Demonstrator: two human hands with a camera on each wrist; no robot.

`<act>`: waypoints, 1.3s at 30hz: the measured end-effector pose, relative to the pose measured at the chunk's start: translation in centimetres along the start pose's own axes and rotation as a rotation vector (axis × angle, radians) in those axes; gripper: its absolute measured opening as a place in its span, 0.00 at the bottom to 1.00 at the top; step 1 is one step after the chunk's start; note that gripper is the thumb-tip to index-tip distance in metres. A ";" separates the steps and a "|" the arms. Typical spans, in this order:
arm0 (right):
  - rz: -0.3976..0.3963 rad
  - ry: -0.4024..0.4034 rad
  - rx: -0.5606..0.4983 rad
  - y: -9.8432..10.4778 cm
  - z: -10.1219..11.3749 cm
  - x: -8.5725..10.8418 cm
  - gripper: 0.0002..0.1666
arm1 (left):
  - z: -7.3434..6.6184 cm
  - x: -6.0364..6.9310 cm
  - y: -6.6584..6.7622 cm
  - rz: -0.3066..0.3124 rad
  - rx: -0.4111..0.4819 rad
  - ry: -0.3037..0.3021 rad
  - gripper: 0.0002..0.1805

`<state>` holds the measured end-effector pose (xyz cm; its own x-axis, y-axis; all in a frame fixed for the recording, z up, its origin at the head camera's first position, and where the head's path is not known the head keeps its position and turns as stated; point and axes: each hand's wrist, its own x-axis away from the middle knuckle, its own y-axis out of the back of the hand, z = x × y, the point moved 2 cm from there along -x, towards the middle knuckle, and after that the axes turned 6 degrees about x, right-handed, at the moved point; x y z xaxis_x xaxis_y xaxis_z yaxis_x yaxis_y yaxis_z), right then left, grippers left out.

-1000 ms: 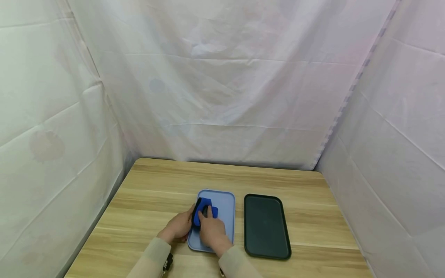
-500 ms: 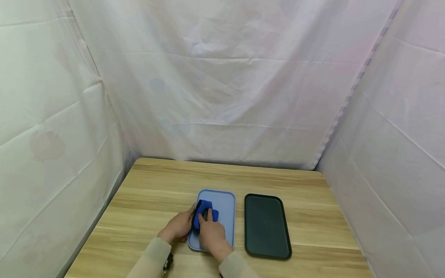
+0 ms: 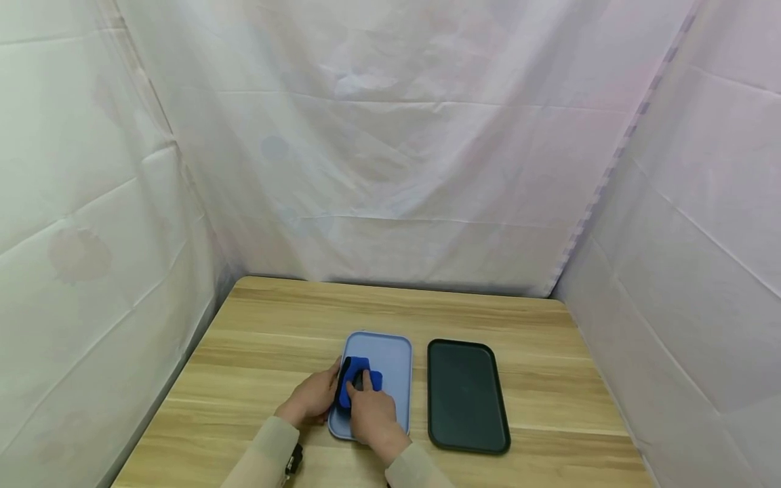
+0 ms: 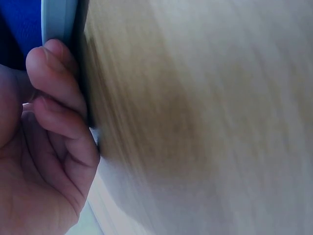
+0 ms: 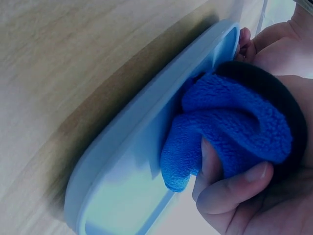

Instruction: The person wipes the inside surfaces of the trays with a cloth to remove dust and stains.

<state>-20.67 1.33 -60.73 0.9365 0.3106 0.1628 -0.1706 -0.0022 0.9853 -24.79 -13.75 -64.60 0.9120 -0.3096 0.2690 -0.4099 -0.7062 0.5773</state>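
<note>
1. The left hand (image 3: 314, 395) reaches in at the left side of the blue tray (image 3: 392, 352); its fingers are curled at the rim, gripping it, as the left wrist view shows from close by.
2. The right hand (image 3: 373, 412) is over the blue tray's near half, pointing away from the person. Its fingers are bent and pinch the folded cloth (image 3: 360, 363), with little gap left between them.
3. The cloth is bunched on the blue tray, toward its left rim; a black edge runs along it.
4. The right hand hides part of the cloth and of the blue tray's near end; the left hand covers a stretch of its left rim.
5. Right of the blue tray, just beside and apart, lies the dark tray (image 3: 466, 394).
6. Under the blue tray is the wooden table (image 3: 287, 308); beyond it hangs a pale curtain (image 3: 396, 163).
</note>
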 end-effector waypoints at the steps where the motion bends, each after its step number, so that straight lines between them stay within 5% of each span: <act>1: 0.004 0.002 0.006 0.0 0.0 0.0 0.34 | 0.0 0.0 0.0 0.000 0.000 0.001 0.31; 7: 0.059 0.018 0.073 0.5 0.4 0.3 0.36 | 0.0 0.2 0.2 -0.012 -0.015 0.004 0.31; 39: 0.091 0.062 0.248 0.9 1.7 2.2 0.27 | -0.1 0.2 0.0 -0.006 -0.032 -0.007 0.32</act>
<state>-18.21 0.44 -59.41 0.8989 0.3557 0.2559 -0.1661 -0.2637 0.9502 -24.63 -13.78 -64.49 0.9146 -0.3095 0.2602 -0.4043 -0.6875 0.6032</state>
